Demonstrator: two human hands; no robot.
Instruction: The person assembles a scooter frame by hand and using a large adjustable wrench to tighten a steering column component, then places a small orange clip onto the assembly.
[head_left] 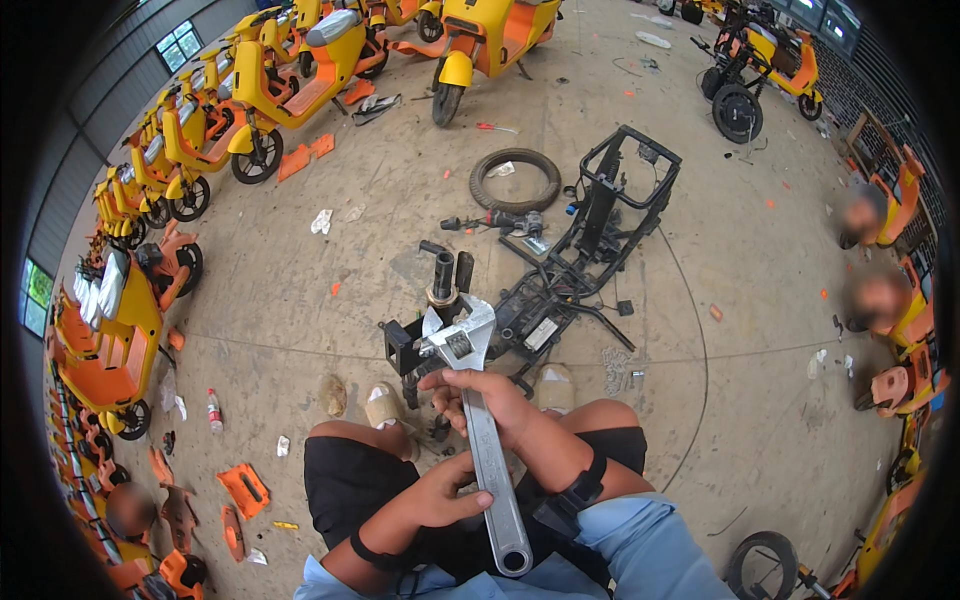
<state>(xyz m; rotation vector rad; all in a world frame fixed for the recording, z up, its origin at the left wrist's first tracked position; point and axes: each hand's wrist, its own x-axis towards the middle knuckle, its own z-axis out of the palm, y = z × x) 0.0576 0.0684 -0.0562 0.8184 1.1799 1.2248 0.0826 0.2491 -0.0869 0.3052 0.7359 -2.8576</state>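
A large silver adjustable wrench (484, 430) slants across the middle, its jaw end up and away from me, its holed handle end near my lap. My right hand (497, 402) is closed round the upper handle just below the head, with fingers showing on the left side. Lower down, my left hand (447, 494) grips the handle from the left, thumb lying over it. Beside and behind the jaws stands a black steering tube (443, 270) with a metal nut-like collar (441, 297). The wrench head partly hides this area, so I cannot tell whether the jaws touch it.
A bare black scooter frame (590, 240) lies ahead, with a loose tyre (515, 180) and a power tool (491, 221) near it. Yellow scooters (290, 90) line the left and back. Orange panels (243, 490) and a bottle (215, 411) lie at left; a wheel (762, 566) lies lower right.
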